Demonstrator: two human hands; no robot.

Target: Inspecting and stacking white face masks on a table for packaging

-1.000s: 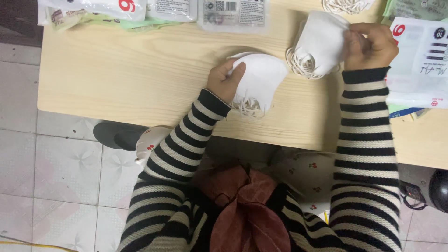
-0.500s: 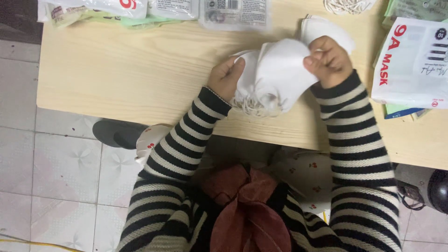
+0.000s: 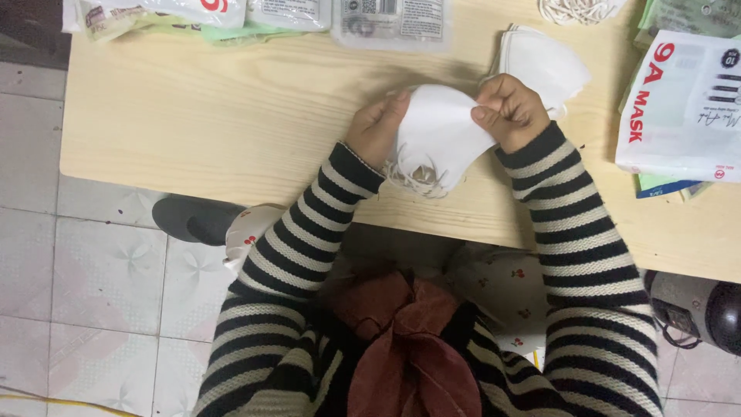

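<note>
Left hand (image 3: 376, 127) and right hand (image 3: 509, 112) both grip a white face mask (image 3: 436, 135), held between them just above the wooden counter (image 3: 231, 116) | elastic loops (image 3: 417, 174) dangle below | mask stack (image 3: 544, 62) lies behind right hand

Along the far edge of the pale wooden table (image 3: 231, 123), a row of flat plastic packets: a white pouch with red print (image 3: 177, 9) at the left corner over a greenish packet (image 3: 231, 32), then a clear one with a white label (image 3: 289, 11) and a clear rectangular pouch with a grey printed label (image 3: 390, 22). At the right edge, a large white mask bag with red lettering and small dark pictures (image 3: 683, 108), stacked on a blue-and-green packet (image 3: 664, 186). More pale green packaging (image 3: 683, 15) in the top right corner.
</note>
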